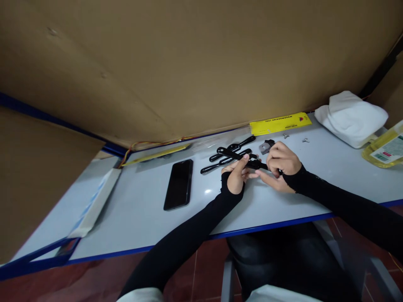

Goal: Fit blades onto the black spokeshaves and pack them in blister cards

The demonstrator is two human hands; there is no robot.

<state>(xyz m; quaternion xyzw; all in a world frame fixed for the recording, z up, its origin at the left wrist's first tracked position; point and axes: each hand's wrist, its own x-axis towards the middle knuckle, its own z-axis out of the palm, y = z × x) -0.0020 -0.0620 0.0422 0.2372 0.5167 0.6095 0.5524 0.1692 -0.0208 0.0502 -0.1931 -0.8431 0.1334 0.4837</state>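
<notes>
A black spokeshave body (229, 153) with two long handles is held up between both hands, slanting down to the right. My left hand (235, 177) is closed around its middle part, thumb on top. At its right end, my right hand (281, 167) has curled fingers on the handle, which they partly cover. Behind the left hand, two more black spokeshave bodies lie on the table, one farther back (246, 141) and one nearer (208, 168). Small grey and black metal parts (266, 147) sit just beyond the right hand.
A black phone (178, 184) lies left of the hands. Along the back are a yellow printed card (280, 123), clear plastic packaging (209, 143) and small silver screws (305, 140). To the right stand a white cloth bundle (349, 117) and a bottle of yellow liquid (384, 147). Cardboard walls (201, 63) enclose the table.
</notes>
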